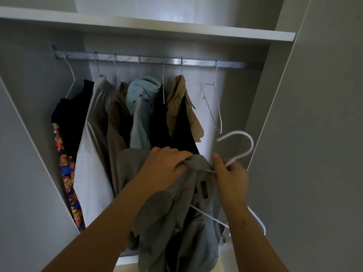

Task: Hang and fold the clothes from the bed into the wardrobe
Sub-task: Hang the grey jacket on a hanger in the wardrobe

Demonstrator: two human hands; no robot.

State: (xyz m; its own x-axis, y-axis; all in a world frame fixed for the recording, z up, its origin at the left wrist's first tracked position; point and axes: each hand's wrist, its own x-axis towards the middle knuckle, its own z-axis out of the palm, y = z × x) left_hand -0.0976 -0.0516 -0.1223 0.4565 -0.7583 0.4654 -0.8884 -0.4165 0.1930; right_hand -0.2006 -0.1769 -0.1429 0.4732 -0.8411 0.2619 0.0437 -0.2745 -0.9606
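Grey walls of an open wardrobe (275, 79) frame a metal rail (153, 60) under a white shelf (176, 30). Along the rail from its left end hang a black top (74, 118) with a bright patterned cloth (66, 173) below it, a white garment (94, 154), a brown shirt (117, 122), a light blue garment (139, 107), a dark garment (160, 122) and a tan shirt (176, 99). Near the rail's right end hangs an empty wire hanger (215, 107).

In front of these clothes, below the rail, a grey shirt (176, 222) hangs from the person's hands. The left hand (167, 163) has its fingers curled over the shirt's collar, bunching the cloth in a firm grip. The right hand (231, 177) pinches the neck of a white hanger (249, 146) between thumb and curled fingers, just below the hook, which points up and left, clear of the rail. One arm of this hanger runs down inside the shirt's open front; the other arm juts out past the right wrist. A small label shows inside the collar.
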